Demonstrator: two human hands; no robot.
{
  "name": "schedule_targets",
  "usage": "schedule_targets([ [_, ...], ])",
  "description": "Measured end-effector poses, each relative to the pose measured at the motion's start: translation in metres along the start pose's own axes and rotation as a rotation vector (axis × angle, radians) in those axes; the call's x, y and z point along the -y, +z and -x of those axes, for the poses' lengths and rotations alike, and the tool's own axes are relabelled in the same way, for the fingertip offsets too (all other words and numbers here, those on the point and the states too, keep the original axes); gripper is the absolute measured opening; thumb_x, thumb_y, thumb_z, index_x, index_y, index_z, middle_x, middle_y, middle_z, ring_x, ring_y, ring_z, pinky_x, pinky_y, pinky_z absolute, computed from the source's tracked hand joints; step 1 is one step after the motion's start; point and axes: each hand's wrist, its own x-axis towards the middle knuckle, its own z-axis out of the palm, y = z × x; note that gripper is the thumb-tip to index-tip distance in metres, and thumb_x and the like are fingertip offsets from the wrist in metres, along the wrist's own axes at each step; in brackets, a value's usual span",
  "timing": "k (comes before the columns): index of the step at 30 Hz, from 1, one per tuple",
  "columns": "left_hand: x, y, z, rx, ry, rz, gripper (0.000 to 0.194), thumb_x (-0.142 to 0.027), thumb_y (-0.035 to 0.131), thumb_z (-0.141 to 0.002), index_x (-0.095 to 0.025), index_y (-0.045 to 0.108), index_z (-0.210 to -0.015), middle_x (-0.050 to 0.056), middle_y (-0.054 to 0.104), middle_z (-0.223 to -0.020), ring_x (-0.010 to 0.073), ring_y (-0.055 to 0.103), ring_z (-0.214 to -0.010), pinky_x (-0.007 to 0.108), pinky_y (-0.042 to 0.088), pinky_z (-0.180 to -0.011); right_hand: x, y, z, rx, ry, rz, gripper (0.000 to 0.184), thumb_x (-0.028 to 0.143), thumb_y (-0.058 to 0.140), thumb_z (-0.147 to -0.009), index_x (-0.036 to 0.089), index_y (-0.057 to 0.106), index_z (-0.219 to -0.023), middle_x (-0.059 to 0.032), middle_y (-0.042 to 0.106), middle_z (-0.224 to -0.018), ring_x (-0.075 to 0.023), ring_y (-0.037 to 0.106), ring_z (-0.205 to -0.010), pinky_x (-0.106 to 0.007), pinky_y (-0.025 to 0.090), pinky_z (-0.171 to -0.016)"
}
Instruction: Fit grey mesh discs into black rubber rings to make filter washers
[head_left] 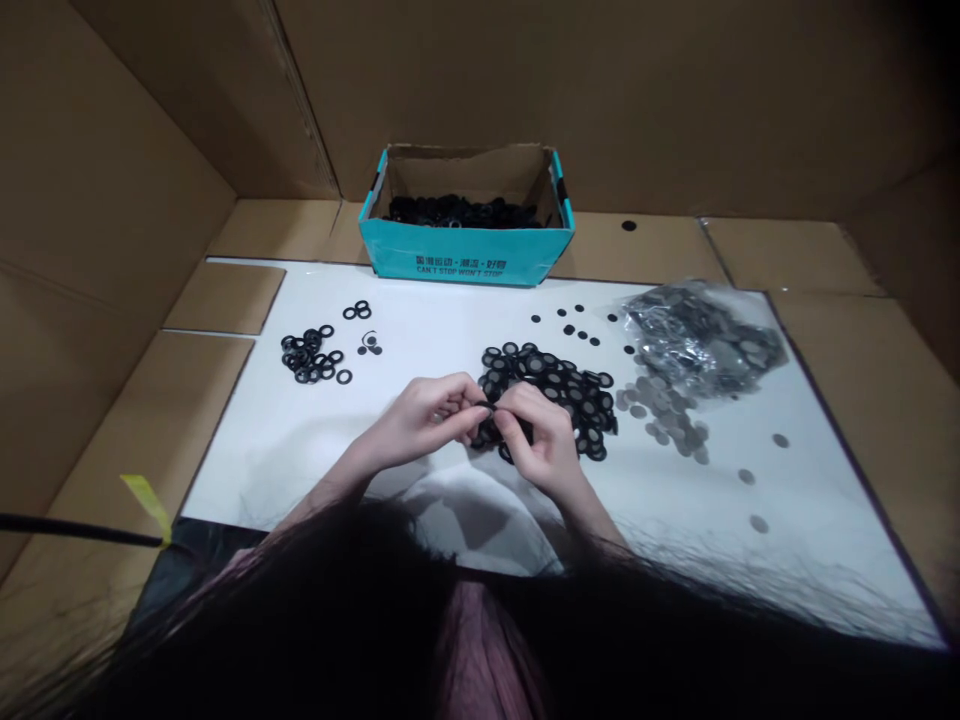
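Note:
My left hand (424, 418) and my right hand (541, 440) meet over the white sheet (300, 440), fingertips pinched together on a small black ring (486, 406). Both hands are closed in a pinch. Right behind them lies a pile of black rings with pale centres (559, 385). A smaller heap of plain black rings (311, 355) sits at the far left of the sheet. Grey mesh discs (664, 410) spill from a clear plastic bag (701, 335) at the right.
A teal cardboard box (465, 255) holding black parts stands at the back. Small black dots (574, 322) lie loose in front of it. Brown cardboard walls enclose the sheet. A black cable with a yellow tag (146, 500) crosses at the lower left. Dark hair fills the bottom.

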Motion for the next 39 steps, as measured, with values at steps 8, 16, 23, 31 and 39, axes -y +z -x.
schedule_targets([
  [8,-0.003,-0.006,0.0,0.05,-0.014,-0.029,0.019,-0.03,0.06,-0.09,-0.013,0.057,-0.084,-0.003,0.057,-0.06,0.0066,0.054,-0.053,0.016,0.042,-0.053,0.001,0.003,0.001,0.009,0.007,-0.005,0.021,0.018,0.047,-0.092,0.02,0.051,-0.072,-0.0003,0.052,-0.063,-0.0146,0.049,-0.064,-0.032,0.039,-0.064],
  [16,0.0,-0.001,0.0,-0.033,-0.019,-0.091,0.011,-0.023,0.062,-0.086,-0.013,0.059,-0.084,-0.003,0.055,-0.063,0.0065,0.049,-0.057,0.018,0.04,-0.057,-0.003,-0.002,0.0,0.063,0.005,0.111,0.017,0.016,0.051,-0.09,0.02,0.054,-0.074,-0.0004,0.052,-0.065,-0.0159,0.047,-0.067,-0.033,0.031,-0.065],
  [23,0.005,0.011,0.0,-0.017,-0.064,0.094,0.015,-0.03,0.052,-0.094,-0.016,0.048,-0.09,-0.001,0.061,-0.067,0.0086,0.061,-0.058,0.019,0.05,-0.057,-0.003,0.002,0.003,-0.017,-0.005,0.094,0.019,0.016,0.049,-0.09,0.021,0.051,-0.071,0.0,0.051,-0.062,-0.0151,0.047,-0.063,-0.033,0.033,-0.064],
  [31,0.005,0.007,-0.001,-0.024,-0.077,0.193,0.022,-0.034,0.061,-0.09,-0.014,0.052,-0.084,0.0,0.062,-0.063,0.008,0.059,-0.052,0.018,0.048,-0.051,-0.004,0.003,0.003,-0.061,0.102,-0.055,0.021,0.021,0.05,-0.091,0.02,0.053,-0.07,-0.0002,0.053,-0.065,-0.0148,0.049,-0.065,-0.033,0.035,-0.065],
  [39,0.004,0.016,-0.005,-0.197,0.276,-0.054,0.032,-0.027,0.074,-0.081,-0.013,0.062,-0.107,0.0,0.062,-0.076,0.0086,0.057,-0.065,0.02,0.051,-0.062,-0.007,0.003,0.004,-0.035,0.3,-0.345,0.038,0.048,0.049,-0.093,0.02,0.052,-0.068,0.0004,0.047,-0.064,-0.0135,0.045,-0.063,-0.028,0.036,-0.059],
])
